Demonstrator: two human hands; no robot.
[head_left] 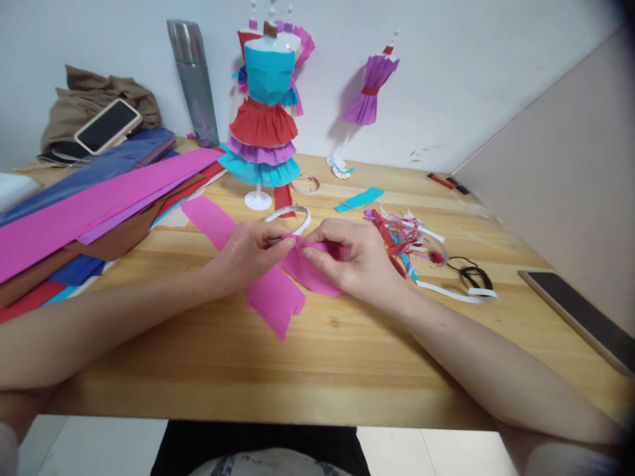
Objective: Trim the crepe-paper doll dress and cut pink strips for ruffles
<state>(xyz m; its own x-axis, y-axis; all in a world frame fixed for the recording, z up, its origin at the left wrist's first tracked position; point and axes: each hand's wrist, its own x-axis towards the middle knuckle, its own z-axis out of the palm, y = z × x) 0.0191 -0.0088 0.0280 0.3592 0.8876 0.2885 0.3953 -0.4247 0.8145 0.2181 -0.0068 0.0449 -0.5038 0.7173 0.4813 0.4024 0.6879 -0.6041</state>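
Note:
Both of my hands meet near the middle of the table, pinching a gathered piece of pink crepe paper [315, 271]. My left hand [253, 254] has thumb and forefinger closed on its gathered edge. The fingers of my right hand [350, 258] pinch the same piece just to the right, and its loose part fans out below. Under my left hand a longer pink strip [275, 297] lies diagonally on the wood. A roll of white tape [305, 215] sits just behind my fingertips.
Paper-dressed forms [270, 76] and a purple-dressed one [372, 89] stand behind. Folded paper sheets [124, 192], a bottle [196, 86] and a phone [109, 125] are left. Paper scraps [397, 238], black bands [476, 281] and a dark-screened device [585, 317] lie right.

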